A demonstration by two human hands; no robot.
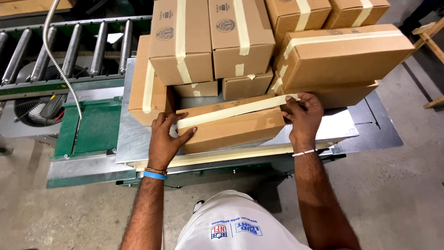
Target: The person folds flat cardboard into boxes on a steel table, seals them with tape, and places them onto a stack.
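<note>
Long flat cardboard box [231, 127], long axis running L-R, right end tilted slightly away. Sits at front edge of metal tabletop [134, 139], just before the stacked boxes [240, 41]. Roller conveyor [69, 46] rear left, concrete floor [397, 185]. Box is plain brown w/ pale tape strip [236, 110] lengthwise. Left hand [164, 139] spread flat on left end; right hand [303, 115] fingers pinching tape at right end.

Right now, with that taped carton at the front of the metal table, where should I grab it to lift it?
Probably by its two short ends, one of your hands on each. The front carton lies flat and long across the metal table, with stacked cartons close behind. The left hand already rests at its left end, the right hand at the tape's right end.
</note>
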